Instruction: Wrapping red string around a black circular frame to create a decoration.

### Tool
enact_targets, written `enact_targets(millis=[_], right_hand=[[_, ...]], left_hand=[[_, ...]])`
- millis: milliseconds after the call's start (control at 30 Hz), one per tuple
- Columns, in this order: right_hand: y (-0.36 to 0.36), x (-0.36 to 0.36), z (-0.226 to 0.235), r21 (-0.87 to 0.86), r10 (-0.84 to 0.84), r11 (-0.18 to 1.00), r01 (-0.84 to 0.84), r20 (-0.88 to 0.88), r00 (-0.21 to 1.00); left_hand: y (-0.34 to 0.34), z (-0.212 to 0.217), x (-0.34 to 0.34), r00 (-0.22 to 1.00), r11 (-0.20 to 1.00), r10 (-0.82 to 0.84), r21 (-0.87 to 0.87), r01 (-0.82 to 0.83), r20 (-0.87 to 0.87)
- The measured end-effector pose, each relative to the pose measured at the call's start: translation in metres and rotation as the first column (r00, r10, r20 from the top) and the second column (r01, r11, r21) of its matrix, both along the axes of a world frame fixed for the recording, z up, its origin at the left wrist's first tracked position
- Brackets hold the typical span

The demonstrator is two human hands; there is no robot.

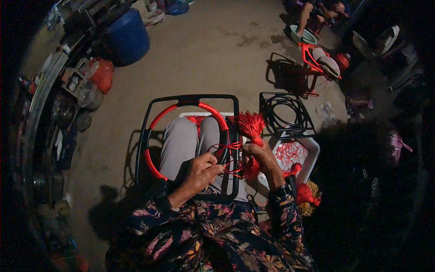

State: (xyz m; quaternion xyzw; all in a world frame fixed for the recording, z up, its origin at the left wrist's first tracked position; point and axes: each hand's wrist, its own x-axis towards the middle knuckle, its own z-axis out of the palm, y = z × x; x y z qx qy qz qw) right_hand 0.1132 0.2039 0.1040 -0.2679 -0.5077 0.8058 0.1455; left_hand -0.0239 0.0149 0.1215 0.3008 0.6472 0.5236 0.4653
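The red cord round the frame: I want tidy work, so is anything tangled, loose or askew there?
Yes, partly. The red cord hangs in loose, crossing loops between the left hand and right hand, not lying flat on the black frame. The wrapped red ring itself looks even.

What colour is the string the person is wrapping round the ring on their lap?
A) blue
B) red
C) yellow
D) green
B: the string between the left hand and the right hand is red, and so is the wrapped part of the ring inside the black frame.
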Motion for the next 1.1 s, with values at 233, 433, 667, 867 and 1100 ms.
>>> enact_targets(millis=[233,433,667,867,1100], right_hand=[[-0.003,0.007,0.017,0.209,0.015,0.972,-0.112,0.416,0.909],[0.039,0.071,0.066,0.174,-0.346,0.912,0.37,-0.155,0.925],[0.045,0.136,0.061,0.163,-0.604,0.762,0.627,-0.17,0.779],[0.037,0.157,0.043,0.185,-0.67,0.726,0.662,-0.024,0.742],[0.007,0.117,-0.002,0.276,-0.521,0.851,0.447,0.332,0.787]], left_hand=[[-0.004,-0.011,0.001,0.999,1.0,-0.019,0.003,0.019,-0.028],[-0.006,-0.021,0.0,0.997,1.0,-0.015,-0.02,0.013,-0.076],[-0.002,-0.018,0.004,0.992,0.996,0.09,-0.007,-0.091,-0.085],[-0.005,-0.019,0.003,0.992,0.996,0.09,-0.017,-0.092,-0.09],[-0.005,-0.004,-0.002,0.989,0.998,-0.053,-0.037,0.049,-0.135]])
